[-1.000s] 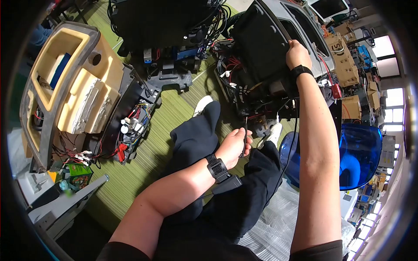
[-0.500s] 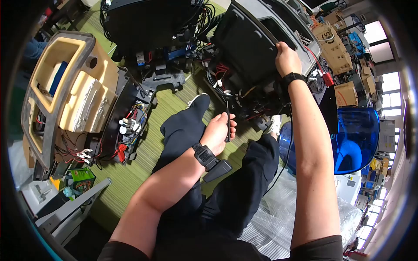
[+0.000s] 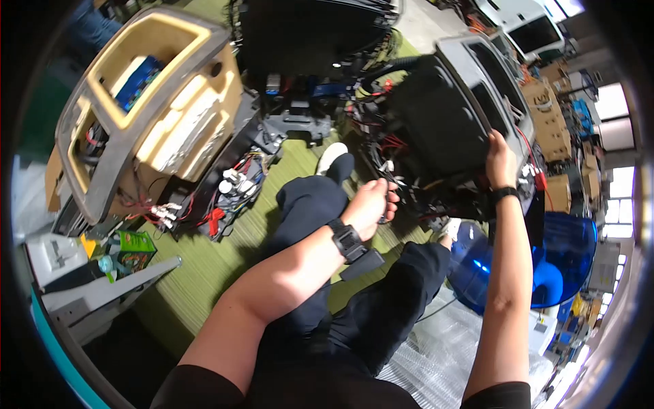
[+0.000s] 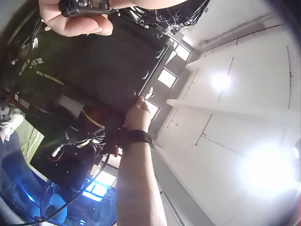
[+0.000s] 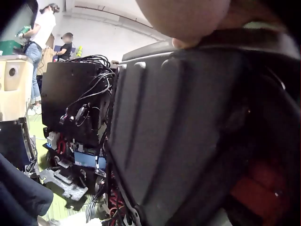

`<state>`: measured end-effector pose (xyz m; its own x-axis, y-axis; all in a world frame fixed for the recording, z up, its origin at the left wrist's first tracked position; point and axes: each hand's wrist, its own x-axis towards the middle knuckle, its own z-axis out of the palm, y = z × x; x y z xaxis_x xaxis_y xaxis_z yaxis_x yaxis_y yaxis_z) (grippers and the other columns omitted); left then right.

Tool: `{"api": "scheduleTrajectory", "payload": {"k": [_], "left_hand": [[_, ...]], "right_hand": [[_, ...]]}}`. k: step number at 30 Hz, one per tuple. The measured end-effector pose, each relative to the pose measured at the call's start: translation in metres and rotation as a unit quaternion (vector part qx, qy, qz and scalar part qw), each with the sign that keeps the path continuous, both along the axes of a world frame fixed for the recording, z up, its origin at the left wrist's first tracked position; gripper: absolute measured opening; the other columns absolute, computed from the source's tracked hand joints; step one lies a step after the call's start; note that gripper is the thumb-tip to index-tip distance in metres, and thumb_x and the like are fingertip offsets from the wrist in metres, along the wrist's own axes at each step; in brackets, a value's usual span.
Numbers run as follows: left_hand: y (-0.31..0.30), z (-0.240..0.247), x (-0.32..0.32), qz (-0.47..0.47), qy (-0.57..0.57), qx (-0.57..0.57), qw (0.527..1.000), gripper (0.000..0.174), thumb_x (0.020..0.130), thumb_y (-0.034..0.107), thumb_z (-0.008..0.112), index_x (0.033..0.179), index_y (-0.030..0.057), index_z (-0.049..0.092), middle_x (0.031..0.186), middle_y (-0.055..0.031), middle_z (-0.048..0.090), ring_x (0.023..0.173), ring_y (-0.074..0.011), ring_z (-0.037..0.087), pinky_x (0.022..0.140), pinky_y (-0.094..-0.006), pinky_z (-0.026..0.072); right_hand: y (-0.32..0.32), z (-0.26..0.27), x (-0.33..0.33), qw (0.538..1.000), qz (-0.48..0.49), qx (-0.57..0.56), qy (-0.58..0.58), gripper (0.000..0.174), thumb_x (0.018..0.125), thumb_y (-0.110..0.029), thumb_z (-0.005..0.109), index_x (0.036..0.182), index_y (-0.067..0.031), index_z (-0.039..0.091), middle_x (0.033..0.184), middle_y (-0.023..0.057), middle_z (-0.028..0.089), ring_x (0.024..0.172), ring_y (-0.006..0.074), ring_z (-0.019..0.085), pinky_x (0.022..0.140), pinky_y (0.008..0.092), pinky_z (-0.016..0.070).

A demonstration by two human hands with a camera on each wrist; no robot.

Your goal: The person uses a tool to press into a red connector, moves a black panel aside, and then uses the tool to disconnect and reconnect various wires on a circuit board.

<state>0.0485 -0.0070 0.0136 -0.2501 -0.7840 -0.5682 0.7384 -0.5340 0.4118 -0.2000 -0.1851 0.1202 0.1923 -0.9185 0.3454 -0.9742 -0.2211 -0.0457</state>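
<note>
My left hand (image 3: 368, 208) curls round a slim black tool (image 3: 387, 203), beside the wiring at the lower left of a grey unit. In the left wrist view the fingers of my left hand (image 4: 77, 24) wrap a black handle (image 4: 84, 6); its tip is out of sight. My right hand (image 3: 501, 162) grips the far edge of the unit's large black panel (image 3: 439, 116), its arm stretched out. The right wrist view shows the ribbed panel (image 5: 160, 122) close up, tilted, with my right hand (image 5: 188, 16) at its top edge.
A beige and grey shell (image 3: 129, 146) with exposed wiring stands at the left. Another black unit (image 3: 306, 34) is at the far middle. A blue transparent bin (image 3: 569, 255) and bubble wrap (image 3: 443, 337) lie at the right. Two people stand in the right wrist view's background.
The head view has shifted, moving the units rightward in it. My left hand, still holding the tool, is nearer the unit's wiring than half a second ago. My right hand stays at the panel edge.
</note>
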Motion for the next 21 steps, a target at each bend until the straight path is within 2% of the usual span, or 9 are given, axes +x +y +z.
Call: {"api": "scheduleTrajectory", "payload": {"k": [10,12,14,16,17,18,19,20,21], "left_hand": [[-0.011,0.003,0.023,0.028,0.019,-0.026,0.999,0.032,0.106,0.03,0.035,0.108,0.0053,0.056,0.084,-0.0043,0.06,0.068,-0.0121,0.058,0.06,-0.0256,0.0504],[-0.015,0.0,0.024,0.016,0.015,-0.057,0.998,0.032,0.106,0.03,0.036,0.11,0.0046,0.056,0.088,-0.0064,0.063,0.073,-0.0131,0.062,0.063,-0.026,0.052],[-0.016,0.001,0.024,-0.019,-0.017,-0.095,0.995,0.032,0.106,0.03,0.039,0.113,0.0044,0.057,0.09,-0.0061,0.064,0.078,-0.0131,0.063,0.067,-0.0259,0.0526],[-0.012,0.001,0.013,-0.038,-0.042,-0.12,0.991,0.033,0.105,0.03,0.04,0.114,0.0038,0.058,0.092,-0.0051,0.064,0.081,-0.0127,0.062,0.07,-0.0259,0.0528],[-0.009,0.001,0.006,-0.053,-0.069,-0.146,0.985,0.034,0.105,0.03,0.041,0.116,0.0033,0.059,0.094,-0.0041,0.064,0.084,-0.0123,0.062,0.073,-0.026,0.0531],[-0.005,0.002,0.005,-0.08,-0.09,-0.176,0.977,0.035,0.104,0.029,0.044,0.118,0.0006,0.06,0.105,-0.0046,0.061,0.089,-0.0124,0.062,0.076,-0.0274,0.0538],[-0.003,-0.016,-0.008,-0.026,-0.263,-0.275,0.925,0.035,0.104,0.028,0.045,0.12,0.0003,0.06,0.111,-0.0059,0.058,0.089,-0.0129,0.062,0.078,-0.0287,0.054],[0.0,-0.039,-0.023,0.028,-0.423,-0.363,0.83,0.036,0.104,0.028,0.046,0.121,-0.0001,0.059,0.118,-0.0072,0.055,0.09,-0.0134,0.063,0.08,-0.03,0.0542],[0.004,-0.046,-0.032,0.011,-0.248,-0.279,0.928,0.036,0.102,0.028,0.051,0.122,0.0007,0.061,0.126,-0.0105,0.051,0.107,-0.0183,0.06,0.093,-0.0351,0.0493]], "right_hand": [[0.011,0.005,-0.013,0.997,0.051,0.051,-0.037,0.032,0.103,-0.024,0.045,0.127,-0.0068,0.058,0.11,0.0243,0.066,0.104,0.0388,0.063,0.086,0.0425,0.0497],[0.018,0.007,-0.003,0.984,0.148,-0.089,0.032,0.036,0.099,-0.016,0.053,0.133,-0.0046,0.053,0.123,0.0229,0.06,0.118,0.0392,0.055,0.1,0.0412,0.0423],[0.06,0.025,0.045,0.963,0.173,-0.194,0.076,0.038,0.097,-0.015,0.055,0.133,-0.0014,0.052,0.127,0.0216,0.057,0.122,0.0383,0.05,0.103,0.0409,0.039],[0.099,0.015,0.061,0.978,0.181,-0.1,-0.015,0.037,0.1,-0.019,0.053,0.13,0.0015,0.053,0.124,0.0169,0.06,0.114,0.0324,0.057,0.1,0.0398,0.0432],[0.119,-0.001,0.061,0.979,0.134,0.06,-0.139,0.036,0.101,-0.022,0.051,0.129,0.0012,0.054,0.12,0.0146,0.063,0.108,0.0278,0.06,0.096,0.038,0.046],[0.136,-0.016,0.062,0.938,0.083,0.215,-0.26,0.037,0.102,-0.025,0.05,0.128,0.0009,0.055,0.115,0.0122,0.065,0.101,0.0233,0.063,0.092,0.0362,0.0488],[0.151,-0.023,0.074,0.865,0.028,0.329,-0.378,0.038,0.103,-0.028,0.048,0.128,0.0004,0.055,0.11,0.0107,0.067,0.097,0.0188,0.064,0.089,0.0333,0.05],[0.164,-0.03,0.086,0.762,-0.027,0.432,-0.483,0.04,0.104,-0.03,0.045,0.129,-0.0001,0.055,0.105,0.0092,0.068,0.093,0.0143,0.065,0.086,0.0305,0.0513],[0.175,-0.042,0.093,0.717,-0.03,0.436,-0.543,0.039,0.105,-0.031,0.044,0.125,-0.0006,0.057,0.099,0.0074,0.067,0.088,0.0116,0.063,0.082,0.028,0.0508]]}}
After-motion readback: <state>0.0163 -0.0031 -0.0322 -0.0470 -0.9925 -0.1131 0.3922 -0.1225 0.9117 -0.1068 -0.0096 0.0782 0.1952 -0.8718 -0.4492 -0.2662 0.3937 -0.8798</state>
